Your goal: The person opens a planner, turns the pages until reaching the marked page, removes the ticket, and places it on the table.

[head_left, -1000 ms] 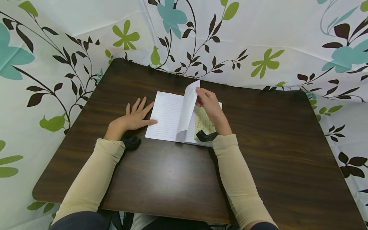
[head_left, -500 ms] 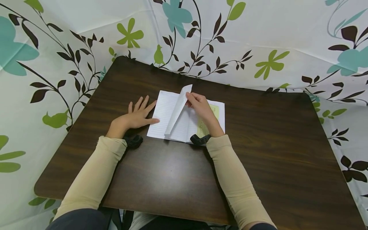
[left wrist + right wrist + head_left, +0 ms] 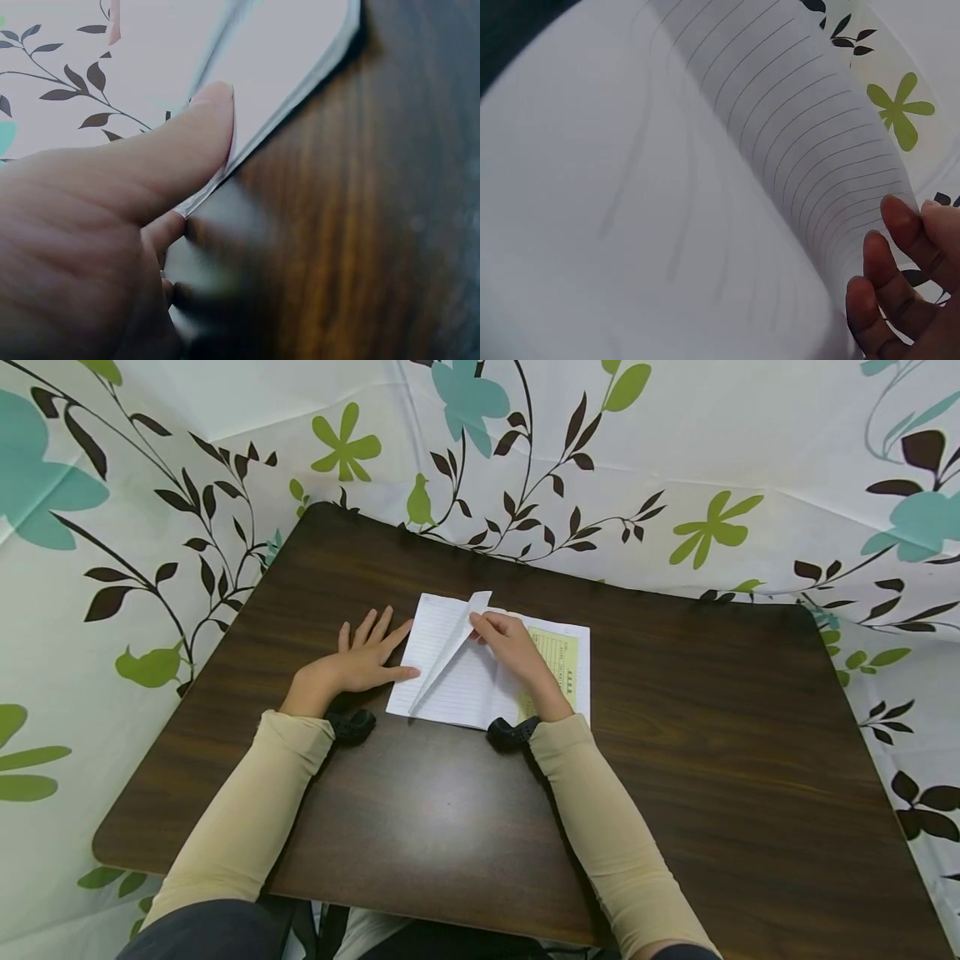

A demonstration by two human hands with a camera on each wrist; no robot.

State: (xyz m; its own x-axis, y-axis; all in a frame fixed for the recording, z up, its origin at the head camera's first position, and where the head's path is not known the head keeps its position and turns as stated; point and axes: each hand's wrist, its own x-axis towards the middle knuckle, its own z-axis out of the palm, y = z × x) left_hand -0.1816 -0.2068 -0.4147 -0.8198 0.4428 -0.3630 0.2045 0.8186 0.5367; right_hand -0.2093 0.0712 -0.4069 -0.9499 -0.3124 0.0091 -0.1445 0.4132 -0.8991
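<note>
An open notebook [image 3: 480, 693] with ruled pages lies on the table in the head view. Between thumb and fingers my right hand [image 3: 513, 647] pinches a lifted page [image 3: 453, 647] near its top corner; the page curves up over the left half. In the right wrist view the ruled page [image 3: 810, 150] bends beside the fingertips [image 3: 879, 251]. My left hand [image 3: 352, 664] lies spread at the notebook's left edge, its thumb [image 3: 202, 124] resting on the page margin in the left wrist view. A yellow-green printed sheet [image 3: 558, 660] lies on the right half, partly hidden by the right forearm.
The dark wooden table [image 3: 712, 760] extends around the notebook on all sides. Behind it hangs a white curtain [image 3: 570, 468] with leaf and flower prints. A black wrist device [image 3: 351, 727] sits on the left wrist, another black device [image 3: 510, 733] on the right.
My right hand has moved left and slightly toward me, swinging the lifted page from the middle over the left half. More of the yellow-green sheet shows. My left hand stays at the left edge.
</note>
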